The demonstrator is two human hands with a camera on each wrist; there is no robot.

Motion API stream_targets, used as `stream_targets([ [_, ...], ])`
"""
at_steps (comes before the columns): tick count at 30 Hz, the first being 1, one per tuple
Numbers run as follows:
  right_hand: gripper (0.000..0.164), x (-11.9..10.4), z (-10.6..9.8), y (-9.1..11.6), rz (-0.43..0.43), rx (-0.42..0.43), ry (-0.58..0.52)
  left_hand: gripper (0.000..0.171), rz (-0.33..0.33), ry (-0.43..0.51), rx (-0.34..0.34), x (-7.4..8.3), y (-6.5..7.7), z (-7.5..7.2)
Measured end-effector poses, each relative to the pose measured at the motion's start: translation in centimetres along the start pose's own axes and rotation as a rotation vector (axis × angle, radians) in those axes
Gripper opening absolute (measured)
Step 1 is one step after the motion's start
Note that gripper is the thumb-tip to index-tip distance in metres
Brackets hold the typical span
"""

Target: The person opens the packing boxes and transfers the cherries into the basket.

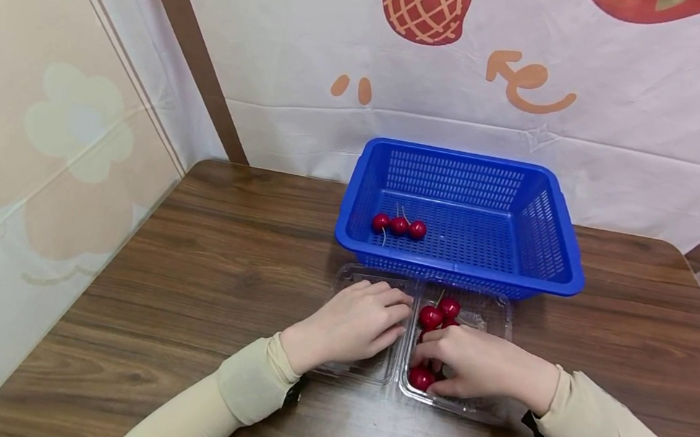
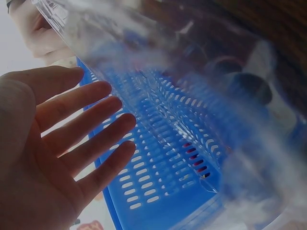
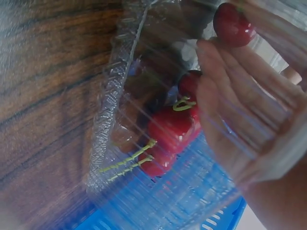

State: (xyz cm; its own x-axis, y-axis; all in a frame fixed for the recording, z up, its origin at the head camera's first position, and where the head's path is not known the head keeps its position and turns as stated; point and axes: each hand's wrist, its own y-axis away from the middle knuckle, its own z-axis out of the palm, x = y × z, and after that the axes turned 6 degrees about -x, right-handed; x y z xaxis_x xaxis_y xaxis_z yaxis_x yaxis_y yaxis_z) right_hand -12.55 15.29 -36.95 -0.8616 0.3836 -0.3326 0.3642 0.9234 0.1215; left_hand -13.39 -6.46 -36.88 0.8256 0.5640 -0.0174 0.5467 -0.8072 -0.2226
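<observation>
A clear plastic clamshell box (image 1: pixel 464 407) lies unfolded on the table, its right half holding several red cherries (image 1: pixel 431 318) with green stems. My right hand (image 1: pixel 479 364) reaches into that half, thumb and fingertips at either side of a cherry (image 1: pixel 421 379) near the front corner; the right wrist view shows this cherry (image 3: pixel 234 24) between them. Further cherries (image 3: pixel 170 129) sit beside the fingers, partly hidden by the hand. Over the left half (image 1: pixel 380 374) of the box, my left hand (image 1: pixel 359 325) lies with fingers extended towards the middle fold, holding nothing (image 2: pixel 72 139).
Right behind the box stands a blue perforated basket (image 1: pixel 449 268), with 3 cherries (image 1: pixel 399 225) at its left side. The wooden table (image 1: pixel 217 289) ends at a printed cloth backdrop (image 1: pixel 293 44).
</observation>
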Motion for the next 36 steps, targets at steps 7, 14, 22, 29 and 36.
stream_targets([
  [7,0.022,0.28,0.17,0.00,-0.021,0.010,-0.019,0.026,0.001,0.002,0.003,-0.05,-0.02,0.04],
  [14,0.023,0.28,-0.05,0.07,0.000,0.010,-0.056,0.026,0.003,0.003,0.003,-0.05,-0.02,0.05],
  [22,0.025,0.41,-0.03,0.23,0.029,0.018,-0.115,0.026,0.004,0.011,0.003,-0.05,-0.04,0.04],
  [29,0.027,0.41,-0.27,0.38,0.054,0.034,-0.143,0.025,0.007,0.012,0.013,-0.05,-0.04,-0.01],
  [36,0.027,0.55,-0.69,0.80,0.043,0.068,-0.141,0.025,0.007,0.003,0.012,-0.02,-0.05,-0.05],
])
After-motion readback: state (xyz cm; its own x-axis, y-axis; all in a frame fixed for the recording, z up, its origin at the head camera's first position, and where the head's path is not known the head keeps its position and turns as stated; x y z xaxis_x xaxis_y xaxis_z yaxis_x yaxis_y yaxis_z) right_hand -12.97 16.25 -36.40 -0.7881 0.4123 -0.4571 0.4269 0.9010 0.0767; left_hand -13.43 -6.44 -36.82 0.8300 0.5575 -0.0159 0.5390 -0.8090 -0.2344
